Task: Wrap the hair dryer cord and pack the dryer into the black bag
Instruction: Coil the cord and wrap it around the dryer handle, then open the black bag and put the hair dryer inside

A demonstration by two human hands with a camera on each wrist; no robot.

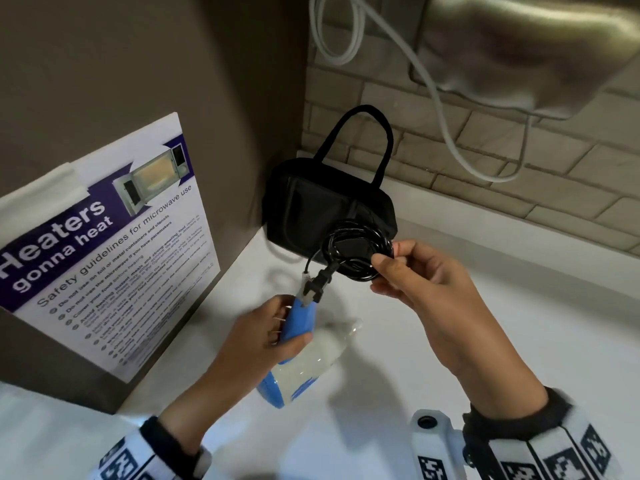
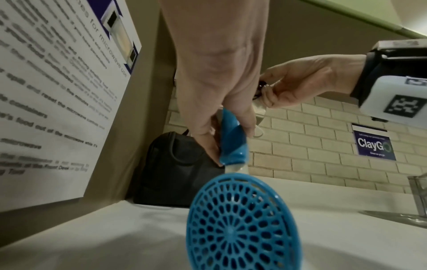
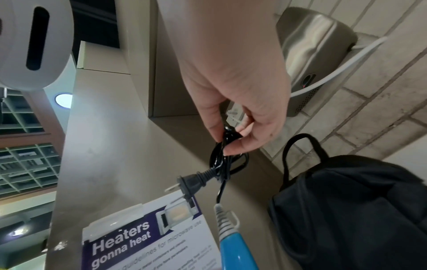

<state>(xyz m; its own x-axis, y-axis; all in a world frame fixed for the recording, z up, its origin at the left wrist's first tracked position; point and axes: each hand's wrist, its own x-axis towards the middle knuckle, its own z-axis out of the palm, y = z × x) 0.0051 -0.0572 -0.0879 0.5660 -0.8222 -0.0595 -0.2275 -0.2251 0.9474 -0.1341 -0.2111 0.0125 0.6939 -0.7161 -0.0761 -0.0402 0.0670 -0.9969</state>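
Observation:
My left hand [image 1: 277, 327] grips the blue handle of a blue-and-white hair dryer [image 1: 304, 362], held just above the white counter; its blue grille [image 2: 242, 224] fills the left wrist view. My right hand [image 1: 398, 268] pinches the black cord [image 1: 356, 251], coiled into several loops, between thumb and fingers. The plug [image 3: 187, 184] dangles from the coil beside the handle's grey strain relief [image 3: 221, 217]. The black bag [image 1: 329, 209] with a loop handle stands shut in the corner, just behind the coil.
A microwave safety poster [image 1: 104, 251] hangs on the brown panel at left. A steel wall unit [image 1: 519, 50] with a white cable [image 1: 446, 126] is mounted on the brick wall above the bag. A glass [image 2: 418, 197] stands on the white counter [image 1: 519, 323] at right.

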